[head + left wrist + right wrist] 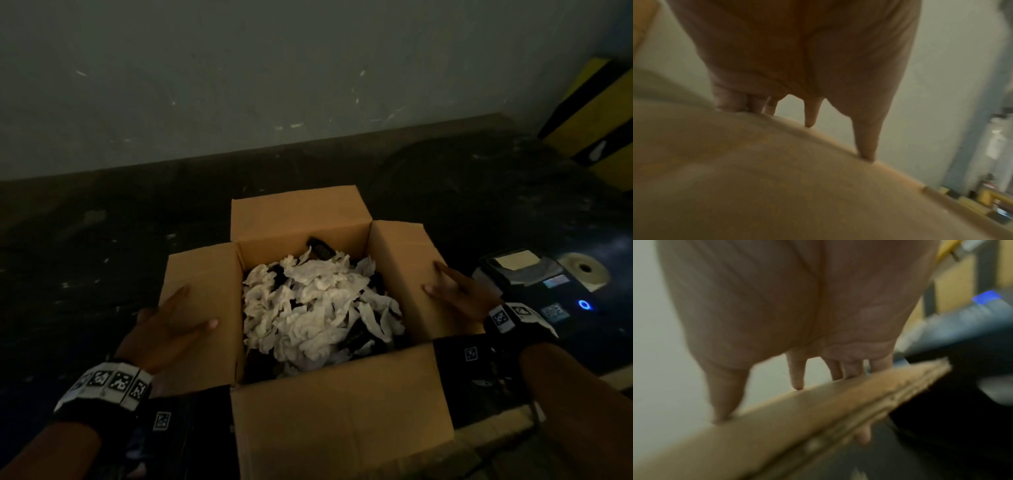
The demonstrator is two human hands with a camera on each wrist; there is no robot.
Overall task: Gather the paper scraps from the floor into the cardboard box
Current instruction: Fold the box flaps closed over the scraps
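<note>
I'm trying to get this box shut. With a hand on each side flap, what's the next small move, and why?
Probably fold both side flaps inward over the crumpled paper: the left hand lies flat on the left flap, the right hand pinches the right flap at its edge, and both flaps stand open.

Black wristbands (106, 383) (white tags (118, 380) printed with square codes) wrap both wrists.
</note>
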